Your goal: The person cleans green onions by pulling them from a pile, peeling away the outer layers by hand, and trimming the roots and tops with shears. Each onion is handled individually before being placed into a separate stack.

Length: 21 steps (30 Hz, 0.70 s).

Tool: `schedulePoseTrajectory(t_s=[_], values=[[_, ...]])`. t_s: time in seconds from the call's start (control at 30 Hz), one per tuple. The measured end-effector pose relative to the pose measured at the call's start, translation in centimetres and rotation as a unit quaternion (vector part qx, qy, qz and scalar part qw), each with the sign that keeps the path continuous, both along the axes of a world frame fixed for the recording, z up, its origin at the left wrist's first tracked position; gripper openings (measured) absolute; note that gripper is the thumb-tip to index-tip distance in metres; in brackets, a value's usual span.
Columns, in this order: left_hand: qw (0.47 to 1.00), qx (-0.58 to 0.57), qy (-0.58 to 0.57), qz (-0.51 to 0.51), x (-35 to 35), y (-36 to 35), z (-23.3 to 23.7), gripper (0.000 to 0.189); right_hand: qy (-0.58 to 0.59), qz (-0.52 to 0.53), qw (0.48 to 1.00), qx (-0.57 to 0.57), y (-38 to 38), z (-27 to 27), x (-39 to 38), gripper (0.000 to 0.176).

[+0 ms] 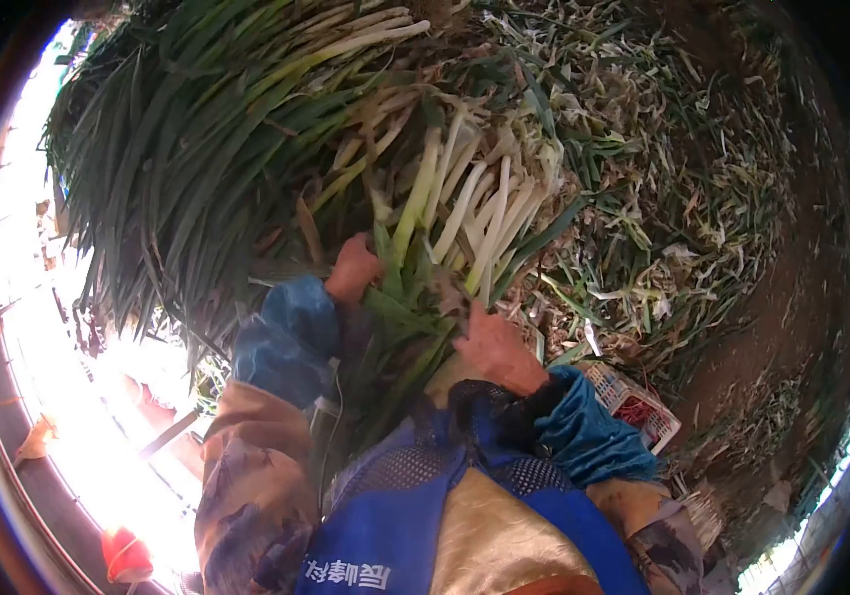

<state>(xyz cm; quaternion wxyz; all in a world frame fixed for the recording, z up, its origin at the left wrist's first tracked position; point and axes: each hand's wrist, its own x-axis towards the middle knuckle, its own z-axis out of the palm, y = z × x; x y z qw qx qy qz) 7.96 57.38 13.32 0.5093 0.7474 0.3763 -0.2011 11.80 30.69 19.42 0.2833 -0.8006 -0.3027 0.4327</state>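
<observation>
Brown floor (787,307) shows on the right in dimmer light, strewn with scraps (682,238). Strong white light (88,416) floods the left side, washing out detail; a narrower bright strip (819,521) edges the near right.

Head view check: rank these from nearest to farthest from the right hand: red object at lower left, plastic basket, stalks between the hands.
From the right hand:
1. Stalks, right at the hand, ahead and leftward.
2. Plastic basket, off to its right.
3. Red object, far left, near the picture's bottom.
</observation>
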Motion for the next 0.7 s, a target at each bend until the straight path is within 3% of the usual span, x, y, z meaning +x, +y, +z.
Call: schedulePoseTrajectory(t_s=[0.07,0.13,0.2,0.23,0.3,0.33,0.4,0.43,0.47,0.53,0.57,0.6,0.67,0.7], values=[[0.981,-0.172,0.09,-0.002,3.4,1.4,1.7,0.032,0.007,-0.014,1.0,-0.007,-0.9,-0.6,0.9,0.06],[0.963,-0.258,-0.082,0.002,8.4,1.4,6.0,0.046,0.007,-0.007,1.0,0.001,-2.0,0.3,0.8,0.062],[0.94,-0.237,-0.244,-0.03,14.9,3.9,7.5,0.06,-0.177,0.028,0.978,0.111,-3.0,-2.0,-0.3,0.064],[0.874,-0.299,-0.381,-0.033,18.0,4.3,9.8,0.06,-0.265,0.047,0.949,0.166,-3.2,-2.8,-0.7,0.065],[0.782,-0.325,-0.532,-0.015,21.4,5.8,10.0,0.058,-0.181,-0.006,0.973,0.145,-2.7,-2.5,0.0,0.065],[0.776,-0.297,-0.557,0.004,22.4,6.6,9.1,0.056,-0.14,-0.034,0.98,0.134,-2.5,-2.3,0.6,0.065],[0.845,-0.215,-0.49,0.025,21.7,8.0,5.7,0.049,-0.146,-0.063,0.983,0.094,-2.6,-2.0,1.4,0.064],[0.908,-0.154,-0.388,0.03,20.1,8.6,3.7,0.045,-0.147,-0.08,0.983,0.076,-2.5,-1.8,1.7,0.063],[0.965,-0.112,-0.235,-0.032,17.9,6.5,4.9,0.04,-0.097,-0.089,0.991,0.035,-2.0,-0.7,2.2,0.062],[0.973,0.131,-0.127,-0.138,13.5,5.9,-2.8,0.036,0.008,-0.107,0.993,-0.048,-1.0,2.1,3.0,0.061],[0.974,0.108,-0.19,-0.064,9.8,5.2,-8.3,0.034,-0.035,-0.095,0.995,0.01,-1.3,0.3,2.1,0.059],[0.988,0.086,-0.05,-0.119,8.8,3.9,-7.9,0.036,-0.054,-0.077,0.994,0.047,-1.1,-0.5,1.6,0.059],[0.971,0.159,-0.088,-0.157,5.4,2.2,-11.0,0.039,-0.093,-0.037,0.988,0.12,-0.2,-1.2,1.0,0.058],[0.972,0.162,-0.08,-0.153,4.8,1.8,-10.8,0.039,0.0,-0.063,0.99,0.126,0.2,-1.0,1.5,0.055]])
